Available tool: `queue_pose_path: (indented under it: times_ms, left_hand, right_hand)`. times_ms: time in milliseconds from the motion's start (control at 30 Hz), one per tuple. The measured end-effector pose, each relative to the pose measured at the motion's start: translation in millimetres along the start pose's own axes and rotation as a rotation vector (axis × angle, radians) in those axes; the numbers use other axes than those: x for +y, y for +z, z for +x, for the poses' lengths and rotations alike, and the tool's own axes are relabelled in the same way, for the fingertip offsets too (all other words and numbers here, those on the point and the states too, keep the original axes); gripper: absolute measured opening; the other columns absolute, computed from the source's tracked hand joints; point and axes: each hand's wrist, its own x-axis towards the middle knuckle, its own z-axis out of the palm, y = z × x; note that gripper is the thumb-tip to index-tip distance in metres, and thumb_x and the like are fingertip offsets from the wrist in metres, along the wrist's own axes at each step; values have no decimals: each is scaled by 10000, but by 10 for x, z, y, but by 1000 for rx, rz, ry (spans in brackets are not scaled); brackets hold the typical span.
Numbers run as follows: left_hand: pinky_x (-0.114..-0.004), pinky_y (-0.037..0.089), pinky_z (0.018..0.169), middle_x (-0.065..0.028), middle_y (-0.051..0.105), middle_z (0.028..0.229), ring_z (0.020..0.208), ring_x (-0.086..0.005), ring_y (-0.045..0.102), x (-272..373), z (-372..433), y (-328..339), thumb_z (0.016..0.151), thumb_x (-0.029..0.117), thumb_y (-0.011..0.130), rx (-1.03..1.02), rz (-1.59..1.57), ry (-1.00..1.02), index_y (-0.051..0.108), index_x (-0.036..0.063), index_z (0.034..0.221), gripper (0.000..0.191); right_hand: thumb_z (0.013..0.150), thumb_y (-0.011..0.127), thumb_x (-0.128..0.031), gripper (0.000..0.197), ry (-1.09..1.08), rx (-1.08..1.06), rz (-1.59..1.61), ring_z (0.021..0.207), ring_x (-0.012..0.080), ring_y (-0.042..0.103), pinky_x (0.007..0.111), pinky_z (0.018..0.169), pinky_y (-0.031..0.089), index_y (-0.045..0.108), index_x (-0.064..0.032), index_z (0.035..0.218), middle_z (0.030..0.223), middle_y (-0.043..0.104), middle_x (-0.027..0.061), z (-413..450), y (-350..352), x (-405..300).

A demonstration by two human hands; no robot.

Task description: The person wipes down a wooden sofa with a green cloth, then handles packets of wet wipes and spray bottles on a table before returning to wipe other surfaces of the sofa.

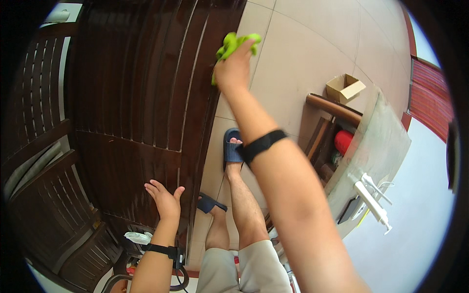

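My right hand (233, 71) grips a crumpled bright green cloth (234, 45) at the front edge of a dark wooden bench (128, 91). Part of the cloth hangs over that edge; the palm and most fingertips are hidden behind the hand. Farther down the slatted seat, my left hand (165, 199) has its fingers spread and holds nothing. It is over or on the bench surface; contact cannot be told. Each forearm wears a black strap, and the left one carries a small black device (178, 257).
A wooden backrest (40, 84) lines the left side. On the tiled floor (293, 47) sits an open cardboard box (343, 89). A table with a cloudy cover (388, 135) stands at right, holding a white pump bottle (372, 205). A white plastic bag (138, 237) lies near my left wrist.
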Motion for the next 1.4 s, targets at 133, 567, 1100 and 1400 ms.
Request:
queue_pose_path:
  times_ms: [133, 567, 1100, 1400]
  left_hand:
    - [-482, 177, 1231, -458, -3, 1541, 1481, -542, 37, 227, 71, -15, 844, 421, 760, -47, 1, 6, 39, -168, 1501, 1139]
    - [-486, 101, 1244, -413, -111, 1564, 1495, -510, -67, 136, 159, 61, 829, 394, 774, -71, -67, -64, -80, -119, 1520, 1212]
    - [-455, 107, 1246, -381, -105, 1585, 1509, -478, -62, 194, 175, 41, 826, 325, 796, -80, -93, -65, -81, -104, 1528, 1202]
    - [-462, 104, 1245, -390, -115, 1579, 1504, -488, -68, 136, 144, 96, 835, 307, 791, -41, -85, -61, -72, -115, 1523, 1182]
  right_hand:
    - [825, 662, -71, 978, 83, 15, 74, 1221, 458, 539, 472, 1032, 477, 0, 114, 1521, 1389, 432, 318, 1179, -82, -140]
    - [908, 550, 3, 801, 27, -233, 45, 1298, 482, 452, 471, 1066, 416, 59, 77, 1538, 1453, 377, 326, -456, -24, 268]
    - [948, 617, -277, 621, -4, -134, 167, 1169, 408, 603, 437, 971, 488, 318, 88, 1353, 1278, 582, 284, 2882, -88, -108]
    - [1018, 534, -198, 635, 70, -173, 360, 1309, 456, 439, 470, 1094, 368, 208, 43, 1506, 1427, 414, 305, 391, 122, 408]
